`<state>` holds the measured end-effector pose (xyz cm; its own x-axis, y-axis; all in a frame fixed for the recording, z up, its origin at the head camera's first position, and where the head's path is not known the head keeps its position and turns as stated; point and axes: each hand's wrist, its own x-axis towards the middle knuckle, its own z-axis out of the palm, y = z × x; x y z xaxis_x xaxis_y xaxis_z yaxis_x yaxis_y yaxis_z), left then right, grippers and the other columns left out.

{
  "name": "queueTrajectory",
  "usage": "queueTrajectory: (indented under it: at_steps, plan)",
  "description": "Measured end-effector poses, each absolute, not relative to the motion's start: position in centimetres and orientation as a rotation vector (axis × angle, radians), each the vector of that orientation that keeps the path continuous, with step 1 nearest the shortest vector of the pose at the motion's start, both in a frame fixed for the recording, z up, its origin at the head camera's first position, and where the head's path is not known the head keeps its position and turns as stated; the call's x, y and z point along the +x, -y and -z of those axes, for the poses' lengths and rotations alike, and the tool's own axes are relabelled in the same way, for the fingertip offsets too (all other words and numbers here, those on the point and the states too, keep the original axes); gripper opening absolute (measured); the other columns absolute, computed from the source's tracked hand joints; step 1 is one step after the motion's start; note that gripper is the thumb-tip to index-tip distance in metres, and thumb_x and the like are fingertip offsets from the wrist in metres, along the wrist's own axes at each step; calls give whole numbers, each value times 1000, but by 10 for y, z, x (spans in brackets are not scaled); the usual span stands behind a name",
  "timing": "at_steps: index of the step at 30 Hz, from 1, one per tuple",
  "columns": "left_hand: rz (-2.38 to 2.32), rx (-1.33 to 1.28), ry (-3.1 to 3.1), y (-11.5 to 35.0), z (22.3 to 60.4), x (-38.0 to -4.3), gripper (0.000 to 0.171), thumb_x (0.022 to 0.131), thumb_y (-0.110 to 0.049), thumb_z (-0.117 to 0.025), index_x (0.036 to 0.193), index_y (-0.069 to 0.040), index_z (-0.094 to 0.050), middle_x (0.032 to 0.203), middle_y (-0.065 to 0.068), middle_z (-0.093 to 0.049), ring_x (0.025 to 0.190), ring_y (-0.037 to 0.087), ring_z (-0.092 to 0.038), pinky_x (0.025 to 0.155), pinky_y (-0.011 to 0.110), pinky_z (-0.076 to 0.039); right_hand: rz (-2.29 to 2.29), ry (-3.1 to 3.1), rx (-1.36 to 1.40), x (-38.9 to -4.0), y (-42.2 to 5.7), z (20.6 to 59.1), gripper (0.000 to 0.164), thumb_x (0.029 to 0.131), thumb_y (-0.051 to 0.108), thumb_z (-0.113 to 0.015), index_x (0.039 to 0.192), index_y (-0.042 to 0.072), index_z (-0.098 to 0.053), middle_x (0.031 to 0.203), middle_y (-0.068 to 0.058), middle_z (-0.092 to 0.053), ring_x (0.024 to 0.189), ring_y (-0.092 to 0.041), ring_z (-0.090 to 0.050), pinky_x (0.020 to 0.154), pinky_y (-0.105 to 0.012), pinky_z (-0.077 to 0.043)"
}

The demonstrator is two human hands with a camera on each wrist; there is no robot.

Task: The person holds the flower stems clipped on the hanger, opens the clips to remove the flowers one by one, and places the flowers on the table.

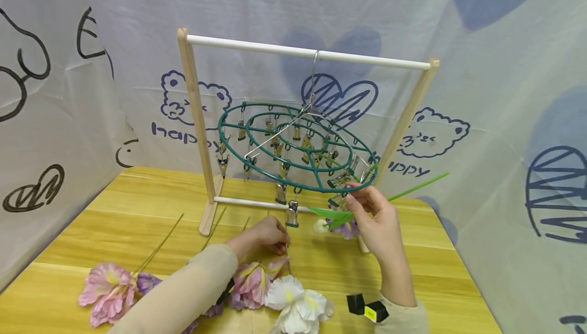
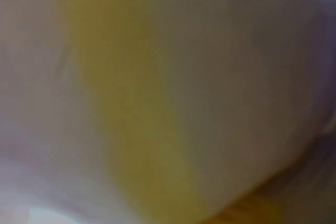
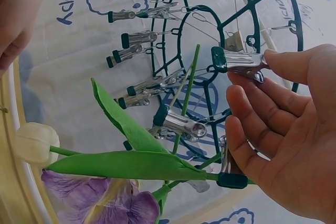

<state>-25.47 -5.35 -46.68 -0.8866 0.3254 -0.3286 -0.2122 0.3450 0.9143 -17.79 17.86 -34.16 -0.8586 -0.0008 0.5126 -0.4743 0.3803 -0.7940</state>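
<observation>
My right hand (image 1: pixel 378 216) pinches a metal clip (image 3: pixel 241 60) with green tips between thumb and fingers; it hangs from the round green hanger (image 1: pixel 270 175). Beside those fingers, another clip (image 3: pixel 232 174) grips the stem of a white tulip (image 3: pixel 35 142) with green leaves (image 3: pixel 126 166). A purple flower (image 3: pixel 105 198) hangs behind it. Low over the table, my left hand (image 1: pixel 268 234) has curled fingertips at the thin stem of a white flower (image 1: pixel 298 303). A pink flower (image 1: pixel 254 280) lies next to it. The left wrist view is blurred, filled by a pale surface with a yellow streak.
A wooden stand (image 1: pixel 194 114) with a white top bar (image 1: pixel 257 45) carries the hanger. Several empty clips (image 1: pixel 292 214) dangle from its rings. Pink (image 1: pixel 110 290) and purple flowers (image 1: pixel 147 283) lie at the left of the wooden table (image 1: pixel 440 278). Printed cloth surrounds the table.
</observation>
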Motion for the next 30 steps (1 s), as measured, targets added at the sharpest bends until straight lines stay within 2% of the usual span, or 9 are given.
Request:
queueTrajectory:
  at_steps: [5, 8, 11, 14, 17, 21, 24, 27, 30]
  plan:
    - [-1588, 101, -2163, 58, 467, -259, 9, 96, 10, -61, 90, 14, -67, 62, 7, -62, 51, 10, -59, 54, 23, -60, -1492, 2202, 440, -177, -175, 342, 7, 101, 4, -68, 101, -2, -70, 127, -15, -72, 88, -12, -66, 77, -18, -54]
    - [-1603, 97, -2164, 61, 466, -260, 5, 96, 10, -62, 94, 14, -64, 64, 9, -65, 52, 11, -60, 56, 24, -61, -1492, 2198, 461, -177, -173, 343, 5, 100, 3, -68, 102, -2, -71, 127, -12, -72, 87, -12, -66, 76, -18, -55]
    - [-1616, 94, -2165, 63, 463, -259, 4, 96, 10, -63, 98, 11, -61, 70, 14, -68, 56, 13, -62, 60, 27, -63, -1505, 2201, 473, -177, -171, 343, 6, 100, 3, -68, 103, -1, -71, 127, -9, -71, 86, -16, -66, 71, -18, -54]
    - [-1596, 148, -2213, 66, 459, -260, 4, 95, 8, -64, 93, 7, -61, 73, 16, -70, 59, 15, -64, 62, 29, -63, -1524, 2206, 473, -177, -170, 342, 7, 100, 5, -70, 104, -1, -71, 128, -11, -70, 84, -15, -66, 65, -18, -53]
    - [-1531, 220, -2333, 67, 453, -261, 8, 94, 3, -68, 89, 3, -62, 77, 16, -70, 62, 18, -67, 62, 29, -63, -1534, 2201, 469, -176, -168, 342, 8, 99, 5, -71, 105, 0, -72, 128, -15, -70, 83, -11, -65, 63, -18, -51]
    - [-1413, 310, -2513, 68, 439, -258, 14, 94, -5, -73, 93, 0, -60, 78, 11, -68, 67, 23, -70, 57, 25, -56, -1553, 2177, 453, -175, -165, 341, 10, 98, 3, -71, 106, -1, -73, 128, -17, -70, 82, -10, -64, 63, -17, -51]
    - [-1384, 388, -2578, 71, 427, -254, 15, 94, -3, -72, 95, -2, -57, 78, 8, -64, 68, 21, -68, 55, 24, -50, -1554, 2173, 427, -174, -164, 341, 11, 98, 4, -72, 108, 0, -72, 128, -14, -70, 81, -10, -64, 61, -17, -50]
    - [-1418, 442, -2589, 74, 417, -248, 12, 94, -1, -70, 96, -3, -58, 83, 7, -63, 70, 18, -66, 57, 25, -50, -1550, 2172, 409, -173, -163, 342, 14, 98, 5, -72, 111, 0, -72, 128, -12, -71, 80, -10, -63, 60, -17, -49]
    - [-1490, 442, -2574, 75, 408, -240, 12, 96, -7, -72, 103, -1, -64, 89, 8, -68, 73, 18, -66, 60, 28, -53, -1555, 2162, 414, -173, -161, 343, 19, 98, 6, -72, 116, 1, -72, 124, -11, -72, 80, -12, -63, 60, -17, -50]
